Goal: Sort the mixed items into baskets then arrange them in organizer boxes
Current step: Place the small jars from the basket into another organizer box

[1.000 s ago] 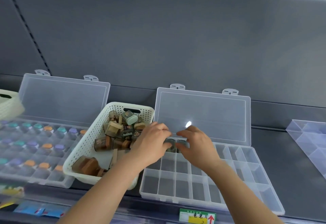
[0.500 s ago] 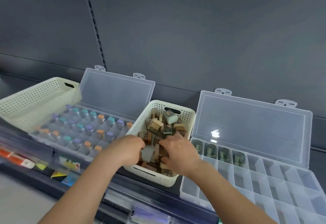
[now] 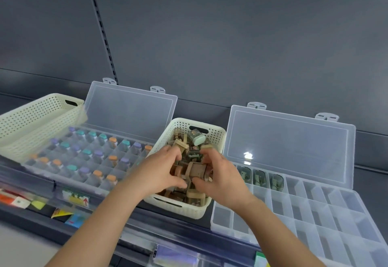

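Observation:
A cream perforated basket (image 3: 218,136) in the middle holds a heap of small brown and green stamp-like blocks. Both hands are inside it. My left hand (image 3: 159,172) curls over the blocks on the left side. My right hand (image 3: 220,180) pinches a brown block (image 3: 196,170) between thumb and fingers. To the right lies an open clear organizer box (image 3: 315,210); its back row holds several green items (image 3: 259,177), and the other compartments look bare.
On the left, a second open organizer box (image 3: 130,109) is filled with small capped bottles in teal, purple and orange. An empty cream basket (image 3: 31,123) rests on its left end. Grey shelf back panel behind; price labels along the shelf front edge.
Both hands left the right organizer box, where several green items now sit, and went into the middle basket. My right hand has lifted a brown block. The view swung left.

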A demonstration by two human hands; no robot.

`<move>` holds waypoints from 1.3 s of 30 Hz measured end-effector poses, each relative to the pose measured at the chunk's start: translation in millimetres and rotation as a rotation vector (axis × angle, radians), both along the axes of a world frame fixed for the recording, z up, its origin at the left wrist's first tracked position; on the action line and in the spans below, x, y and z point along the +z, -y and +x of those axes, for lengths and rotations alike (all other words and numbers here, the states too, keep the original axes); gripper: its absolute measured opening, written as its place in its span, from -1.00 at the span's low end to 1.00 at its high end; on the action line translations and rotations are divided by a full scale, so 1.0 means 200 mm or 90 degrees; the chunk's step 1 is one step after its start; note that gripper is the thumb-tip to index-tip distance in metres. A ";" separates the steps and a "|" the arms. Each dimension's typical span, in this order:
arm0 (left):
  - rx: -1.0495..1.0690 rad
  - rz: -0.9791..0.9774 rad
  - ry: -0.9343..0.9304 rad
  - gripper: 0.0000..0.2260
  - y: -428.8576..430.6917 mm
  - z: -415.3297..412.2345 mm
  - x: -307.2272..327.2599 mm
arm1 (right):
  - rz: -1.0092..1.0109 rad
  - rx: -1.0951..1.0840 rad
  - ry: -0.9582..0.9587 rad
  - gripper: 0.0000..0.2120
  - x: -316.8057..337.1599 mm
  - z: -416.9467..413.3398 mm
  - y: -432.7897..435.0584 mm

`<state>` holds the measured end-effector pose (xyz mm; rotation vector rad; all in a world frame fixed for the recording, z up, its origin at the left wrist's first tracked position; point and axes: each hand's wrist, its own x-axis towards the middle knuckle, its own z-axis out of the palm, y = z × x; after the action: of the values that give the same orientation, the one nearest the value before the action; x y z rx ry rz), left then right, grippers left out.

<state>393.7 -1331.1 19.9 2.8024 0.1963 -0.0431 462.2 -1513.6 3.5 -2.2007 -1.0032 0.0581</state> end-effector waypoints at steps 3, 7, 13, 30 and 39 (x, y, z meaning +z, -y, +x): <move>0.023 -0.117 0.124 -0.66 0.07 0.00 -0.01 | 0.046 -0.044 0.001 -0.57 0.01 -0.01 0.07; 0.040 -0.315 0.143 -0.81 0.15 0.02 -0.04 | 0.107 -0.092 -0.060 -0.63 0.01 -0.01 0.17; -0.013 -0.453 0.035 -0.47 0.25 0.05 -0.04 | 0.128 -0.164 -0.049 -0.59 0.01 0.00 0.31; -0.184 0.059 0.172 -0.56 0.51 0.18 -0.07 | -0.061 -0.213 0.101 -0.62 -0.06 -0.02 0.48; -0.190 0.109 0.156 -0.56 0.49 0.22 -0.09 | -0.147 -0.186 0.077 -0.65 -0.11 0.01 0.46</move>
<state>438.5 -1430.0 2.0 2.9474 -0.2897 0.2576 464.1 -1604.6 -18.0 -2.5675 -0.7587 -0.0988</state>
